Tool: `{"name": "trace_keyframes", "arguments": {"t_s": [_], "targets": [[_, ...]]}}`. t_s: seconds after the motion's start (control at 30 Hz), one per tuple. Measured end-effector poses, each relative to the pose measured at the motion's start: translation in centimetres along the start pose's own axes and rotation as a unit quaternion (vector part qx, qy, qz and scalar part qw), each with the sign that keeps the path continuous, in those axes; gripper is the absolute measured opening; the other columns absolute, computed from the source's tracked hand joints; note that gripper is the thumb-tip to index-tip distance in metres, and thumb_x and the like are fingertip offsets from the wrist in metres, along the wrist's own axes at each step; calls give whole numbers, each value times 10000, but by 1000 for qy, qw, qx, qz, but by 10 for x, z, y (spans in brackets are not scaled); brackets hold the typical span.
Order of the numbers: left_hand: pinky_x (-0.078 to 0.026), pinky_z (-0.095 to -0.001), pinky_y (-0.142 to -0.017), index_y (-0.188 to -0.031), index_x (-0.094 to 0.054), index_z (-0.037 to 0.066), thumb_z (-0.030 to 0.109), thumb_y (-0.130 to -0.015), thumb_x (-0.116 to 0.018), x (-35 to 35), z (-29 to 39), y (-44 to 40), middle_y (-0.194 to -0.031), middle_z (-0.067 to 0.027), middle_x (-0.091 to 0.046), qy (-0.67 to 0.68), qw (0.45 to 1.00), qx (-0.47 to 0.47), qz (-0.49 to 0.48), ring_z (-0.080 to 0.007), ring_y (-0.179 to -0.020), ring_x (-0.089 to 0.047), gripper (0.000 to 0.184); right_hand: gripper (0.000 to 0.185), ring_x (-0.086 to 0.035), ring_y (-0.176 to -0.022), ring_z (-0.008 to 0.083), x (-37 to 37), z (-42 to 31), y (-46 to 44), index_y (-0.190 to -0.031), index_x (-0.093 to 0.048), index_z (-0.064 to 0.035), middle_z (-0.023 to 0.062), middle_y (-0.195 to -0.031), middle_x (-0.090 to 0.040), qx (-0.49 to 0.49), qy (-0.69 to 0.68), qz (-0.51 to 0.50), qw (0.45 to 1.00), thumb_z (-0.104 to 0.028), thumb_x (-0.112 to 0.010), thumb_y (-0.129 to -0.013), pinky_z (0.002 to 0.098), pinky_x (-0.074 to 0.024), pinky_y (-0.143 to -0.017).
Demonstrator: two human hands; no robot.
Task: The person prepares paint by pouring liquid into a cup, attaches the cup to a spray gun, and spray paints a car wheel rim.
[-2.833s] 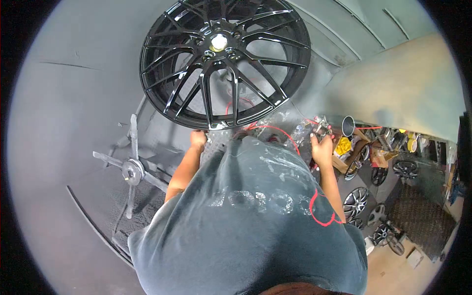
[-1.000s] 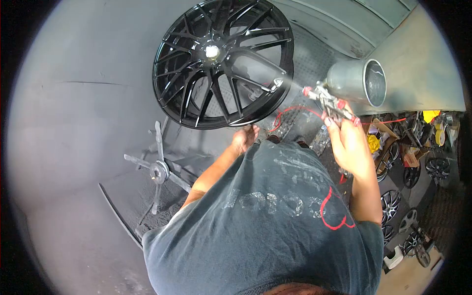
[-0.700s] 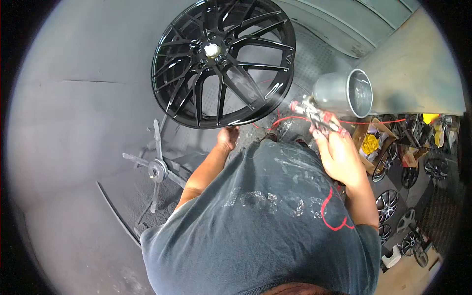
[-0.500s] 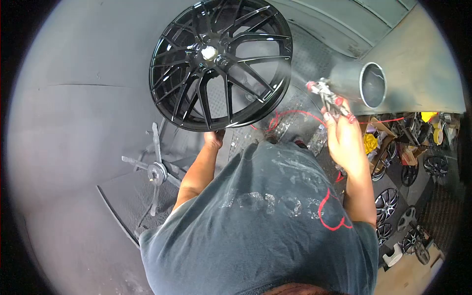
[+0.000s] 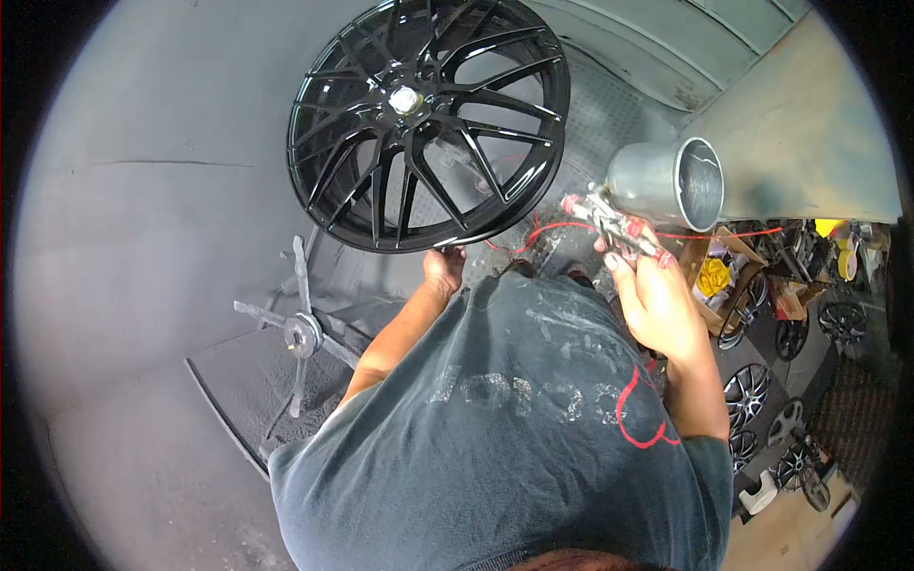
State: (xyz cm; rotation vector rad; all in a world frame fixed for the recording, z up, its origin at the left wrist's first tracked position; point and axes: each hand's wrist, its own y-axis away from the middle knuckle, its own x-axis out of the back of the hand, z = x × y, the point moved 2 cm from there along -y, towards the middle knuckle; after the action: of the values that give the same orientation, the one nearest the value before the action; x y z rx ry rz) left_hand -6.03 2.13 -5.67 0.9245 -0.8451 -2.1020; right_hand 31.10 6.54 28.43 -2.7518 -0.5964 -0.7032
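Observation:
A glossy black alloy wheel (image 5: 419,186) with many thin spokes fills the upper middle of the view. At its hub is a whitish centre piece (image 5: 405,100). My left hand (image 5: 444,269) is at the wheel's lower edge, closed on the rim, its fingertips partly hidden there. In my right hand (image 5: 657,300) is a spray gun (image 5: 609,217), its red-marked nozzle end pointing left toward the wheel. A large metal paint cup (image 5: 652,181) is on the gun, its mouth facing right. No mist shows clearly at the nozzle.
A red air hose (image 5: 571,226) runs behind the gun. A stand with flat metal arms (image 5: 303,335) is at lower left, by a grey wall (image 5: 171,238). Several wheels (image 5: 747,392) and a cardboard box (image 5: 709,303) lie at right.
The wheel's spokes have turned, and my left hand has shifted right along the bottom with the rim. My right hand has brought the spray gun lower and left; the earlier mist has faded.

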Motion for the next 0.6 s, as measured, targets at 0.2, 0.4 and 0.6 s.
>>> {"name": "trace_keyframes", "arguments": {"t_s": [0.2, 0.4, 0.6], "targets": [[-515, -375, -913, -1171, -515, 36, 140, -1028, -260, -33, -19, 18, -1129, -145, -605, 95, 994, 59, -3, -254, -1014, -604, 310, 229, -586, -966, 451, 3, 7, -13, -1132, -523, 74, 253, -1118, -573, -46, 91, 55, 993, -52, -501, -943, 464, -475, -842], [-511, -326, -821, -1082, -550, 47, 250, -1031, -398, -43, -40, 22, -1040, -78, -630, -57, 984, 151, -75, -218, -951, -629, 259, 263, -610, -936, 445, 1, 8, -12, -1198, -492, 32, 245, -1039, -614, -45, 71, 85, 993, -35, -484, -943, 469, -486, -805], [-516, -318, -798, -1058, -551, 38, 202, -1015, -414, -24, -27, 25, -997, -81, -621, -175, 961, 175, -124, -209, -936, -624, 218, 273, -602, -950, 439, -11, -7, -3, -1193, -502, 25, 235, -1034, -600, -30, 39, -9, 999, -80, -510, -941, 465, -484, -823]]}}
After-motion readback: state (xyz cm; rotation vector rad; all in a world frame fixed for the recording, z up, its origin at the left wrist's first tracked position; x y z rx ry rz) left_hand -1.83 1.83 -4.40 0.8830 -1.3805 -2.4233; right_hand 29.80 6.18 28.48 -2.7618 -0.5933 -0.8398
